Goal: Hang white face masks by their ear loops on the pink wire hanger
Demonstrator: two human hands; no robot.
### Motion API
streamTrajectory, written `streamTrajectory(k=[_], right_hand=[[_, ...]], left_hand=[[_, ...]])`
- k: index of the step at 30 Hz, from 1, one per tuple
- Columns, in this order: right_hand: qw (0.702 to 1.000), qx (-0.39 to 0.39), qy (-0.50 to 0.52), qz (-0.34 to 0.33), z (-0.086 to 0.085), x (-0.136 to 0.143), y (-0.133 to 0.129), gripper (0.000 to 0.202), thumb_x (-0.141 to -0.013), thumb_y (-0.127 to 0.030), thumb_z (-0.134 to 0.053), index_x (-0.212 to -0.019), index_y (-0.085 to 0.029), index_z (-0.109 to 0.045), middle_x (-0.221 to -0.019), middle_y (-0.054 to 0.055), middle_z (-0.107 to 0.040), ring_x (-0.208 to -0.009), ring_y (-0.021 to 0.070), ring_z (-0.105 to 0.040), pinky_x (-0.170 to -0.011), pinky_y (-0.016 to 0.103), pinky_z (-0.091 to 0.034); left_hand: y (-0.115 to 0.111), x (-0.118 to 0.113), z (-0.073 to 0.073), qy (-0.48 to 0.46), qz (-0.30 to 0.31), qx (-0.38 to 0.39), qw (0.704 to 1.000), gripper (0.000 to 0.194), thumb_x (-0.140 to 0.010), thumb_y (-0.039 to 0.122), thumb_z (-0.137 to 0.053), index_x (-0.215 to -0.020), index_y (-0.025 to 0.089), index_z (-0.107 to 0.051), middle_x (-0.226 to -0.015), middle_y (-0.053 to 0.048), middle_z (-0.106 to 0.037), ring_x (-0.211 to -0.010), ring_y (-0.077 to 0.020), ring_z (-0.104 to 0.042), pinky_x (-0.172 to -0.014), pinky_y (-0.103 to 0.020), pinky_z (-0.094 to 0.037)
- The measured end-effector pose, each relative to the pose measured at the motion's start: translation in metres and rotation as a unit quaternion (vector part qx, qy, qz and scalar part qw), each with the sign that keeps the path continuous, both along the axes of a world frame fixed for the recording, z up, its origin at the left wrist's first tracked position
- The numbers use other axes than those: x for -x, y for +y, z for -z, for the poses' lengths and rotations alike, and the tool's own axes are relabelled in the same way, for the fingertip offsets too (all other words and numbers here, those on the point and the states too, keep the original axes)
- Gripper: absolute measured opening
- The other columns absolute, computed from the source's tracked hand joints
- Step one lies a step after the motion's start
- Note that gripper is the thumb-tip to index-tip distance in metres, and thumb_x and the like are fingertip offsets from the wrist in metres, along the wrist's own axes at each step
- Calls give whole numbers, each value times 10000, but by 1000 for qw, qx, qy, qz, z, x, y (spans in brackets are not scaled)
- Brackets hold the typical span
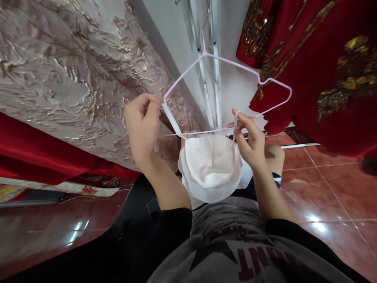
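Observation:
A pale pink wire hanger (232, 63) hangs upright in front of me by its metal hook. A white garment (212, 161) with layered, rounded edges lies over my lap just below the hanger's bottom bar. One white strap runs up from it and loops round the hanger's left end. My left hand (143, 124) is closed beside that end, its fingers pinching at the strap. My right hand (249, 135) holds the other thin strap, which passes over a finger, near the bottom bar and inside the hanger's right end.
Cream embossed fabric (97, 70) hangs at the left, with red cloth (59, 149) below it. Red garments with gold decoration (318, 70) hang at the right. Metal rails (216, 78) stand behind the hanger. Red floor tiles (332, 188) show at the right.

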State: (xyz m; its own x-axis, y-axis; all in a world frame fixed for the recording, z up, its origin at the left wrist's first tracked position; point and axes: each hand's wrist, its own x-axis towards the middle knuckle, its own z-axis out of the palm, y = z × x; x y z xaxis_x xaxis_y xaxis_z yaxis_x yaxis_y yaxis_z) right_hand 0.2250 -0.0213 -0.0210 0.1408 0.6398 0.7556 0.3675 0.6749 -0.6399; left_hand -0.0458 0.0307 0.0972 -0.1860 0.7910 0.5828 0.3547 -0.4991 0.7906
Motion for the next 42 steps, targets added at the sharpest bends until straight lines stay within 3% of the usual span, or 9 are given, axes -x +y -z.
streamTrajectory(k=[7,13,18,23,27,31,36,40,42], right_hand=[[998,-59,-2,15,-3,8,3,565,-1037,-127,-518,-1477,-404,-740,-1045,13,-818,-980,222,-730,-918,484,-617],[991,-118,-18,65,-6,15,5,490,-1026,-102,-600,-1343,-410,-811,-888,-43,-802,-776,155,-662,-905,448,-581],[994,-75,8,79,-10,-9,4,405,-1012,-294,-747,-1408,-371,-785,-1080,19,-837,-988,220,-771,-1019,521,-637],[955,-207,82,193,-1,-88,18,699,-834,-544,-936,-1479,-350,-749,-1390,69,-773,-1254,302,-770,-1068,551,-625],[969,-120,63,206,-16,-128,22,599,-816,-484,-959,-1374,-352,-786,-1391,44,-759,-1307,272,-734,-1056,471,-617],[994,30,-46,92,-59,-113,23,439,-822,-330,-971,-1223,-287,-799,-1230,91,-817,-1192,277,-781,-1090,512,-613],[977,25,-183,108,-102,-78,18,362,-839,-389,-962,-1135,-308,-770,-1157,99,-790,-1123,314,-736,-1046,569,-608],[971,-163,-129,119,-100,-45,1,253,-975,-420,-779,-1215,-344,-762,-1193,101,-723,-1237,345,-669,-1082,593,-577],[979,-157,-96,86,-86,-27,-6,204,-988,-379,-741,-1186,-334,-770,-1135,80,-718,-1071,289,-684,-931,514,-610]], left_hand=[[-3,16,65,-244,-39,75,966,438,-1138,456,-601,-817,181,-717,-784,-45,-705,-711,-164,-606,-682,-326,-433],[-16,-40,113,-378,93,33,920,488,-898,674,-859,-895,229,-659,-953,-51,-738,-925,-220,-744,-977,-413,-591],[-23,-55,107,-343,48,-35,937,533,-903,704,-842,-810,226,-625,-885,-20,-674,-834,-182,-726,-907,-359,-622],[-23,-43,100,-329,35,-69,941,551,-903,696,-851,-756,220,-615,-880,-25,-674,-822,-165,-701,-925,-344,-646],[-20,-40,100,-318,44,-61,945,601,-881,748,-842,-732,223,-591,-808,-15,-654,-803,-175,-707,-905,-347,-656],[-18,-41,102,-328,59,-44,942,600,-880,737,-849,-732,219,-585,-785,-9,-641,-801,-183,-734,-896,-352,-653],[-26,-42,97,-335,65,-31,940,550,-909,683,-851,-743,217,-612,-739,-8,-642,-767,-180,-745,-843,-328,-632],[-37,-42,91,-314,75,4,946,481,-976,646,-810,-788,218,-697,-619,25,-545,-654,-161,-666,-736,-302,-596],[-39,-42,91,-305,86,15,948,454,-1004,628,-790,-815,219,-735,-595,31,-526,-651,-164,-666,-726,-299,-591]])
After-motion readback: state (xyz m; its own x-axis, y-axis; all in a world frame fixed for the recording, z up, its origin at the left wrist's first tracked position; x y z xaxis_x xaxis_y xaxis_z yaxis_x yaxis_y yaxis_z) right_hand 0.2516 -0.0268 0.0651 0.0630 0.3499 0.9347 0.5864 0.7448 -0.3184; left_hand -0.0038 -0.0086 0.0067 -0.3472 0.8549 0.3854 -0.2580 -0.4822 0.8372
